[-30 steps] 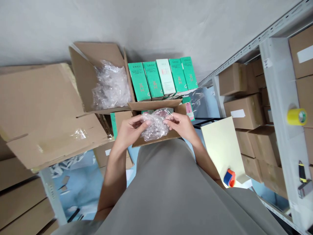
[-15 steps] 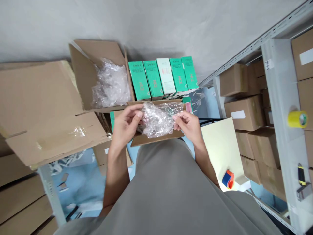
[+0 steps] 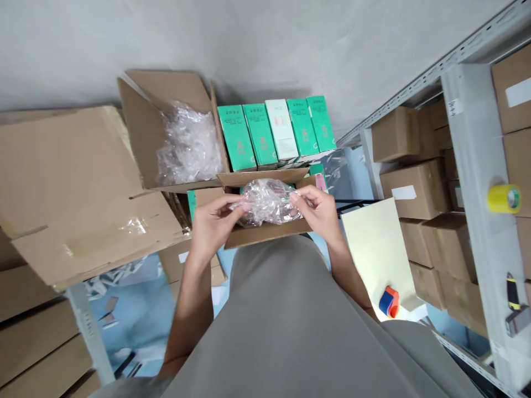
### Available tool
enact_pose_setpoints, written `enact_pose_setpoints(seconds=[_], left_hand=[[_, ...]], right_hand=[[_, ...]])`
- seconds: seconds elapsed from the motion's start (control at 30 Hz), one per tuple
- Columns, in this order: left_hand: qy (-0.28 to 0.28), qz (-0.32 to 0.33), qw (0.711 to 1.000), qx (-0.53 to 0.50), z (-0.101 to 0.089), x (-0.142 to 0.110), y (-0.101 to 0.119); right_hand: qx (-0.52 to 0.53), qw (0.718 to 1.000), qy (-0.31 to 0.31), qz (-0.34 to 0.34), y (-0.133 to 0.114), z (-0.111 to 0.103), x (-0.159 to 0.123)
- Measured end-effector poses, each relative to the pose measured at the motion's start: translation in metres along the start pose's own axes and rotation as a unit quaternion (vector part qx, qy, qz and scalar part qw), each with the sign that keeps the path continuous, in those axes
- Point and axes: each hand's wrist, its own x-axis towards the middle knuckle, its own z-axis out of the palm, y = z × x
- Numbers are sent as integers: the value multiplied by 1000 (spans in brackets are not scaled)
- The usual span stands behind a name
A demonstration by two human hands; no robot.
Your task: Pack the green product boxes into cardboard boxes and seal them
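Observation:
Both my hands hold a crumpled piece of clear bubble wrap (image 3: 265,203) over a small open cardboard box (image 3: 265,235) in front of my body. My left hand (image 3: 215,224) pinches its left end. My right hand (image 3: 317,213) pinches its right end with thumb and fingers closed. Something pink shows faintly through the wrap. Behind the box stands a row of green cartons with one white carton (image 3: 282,130) in the middle.
A large open carton (image 3: 166,99) holds loose clear wrap (image 3: 188,146) at the back left. A flattened cardboard sheet (image 3: 70,188) lies at left. Metal shelving (image 3: 477,182) at right carries brown boxes, a yellow tape roll (image 3: 504,198), a cutter (image 3: 513,293). A tape dispenser (image 3: 389,301) lies on a cream board.
The bubble wrap was lifted and spread a little half a second ago; now it is lower and bunched tighter between my hands, just above the small box.

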Motion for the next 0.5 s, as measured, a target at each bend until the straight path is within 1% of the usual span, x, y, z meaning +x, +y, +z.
enact_pose_setpoints(seconds=[0.03, 0.1, 0.13, 0.2, 0.27, 0.37, 0.43, 0.5], left_hand=[[22, 6, 1000, 0, -2, 1, 1], [46, 32, 998, 8, -6, 1, 4], [51, 49, 997, 18, -8, 2, 5], [42, 77, 995, 47, -13, 3, 3], [18, 87, 992, 87, -18, 5, -2], [-20, 70, 984, 162, -25, 7, -13], [-59, 54, 976, 201, -28, 6, -16], [-115, 44, 973, 194, -27, 4, -13]], right_hand=[[2, 1000, 13, 6, 1, -1, -1], [0, 999, 35, 11, 3, -3, -3], [-6, 999, 44, 11, 5, -4, -5], [-29, 998, 59, 7, 9, -8, -6], [-73, 996, 58, 3, 13, -12, -7], [-181, 983, 26, 5, 16, -15, -4], [-256, 967, 6, 7, 14, -16, -1], [-306, 952, -6, 1, 9, -14, 2]])
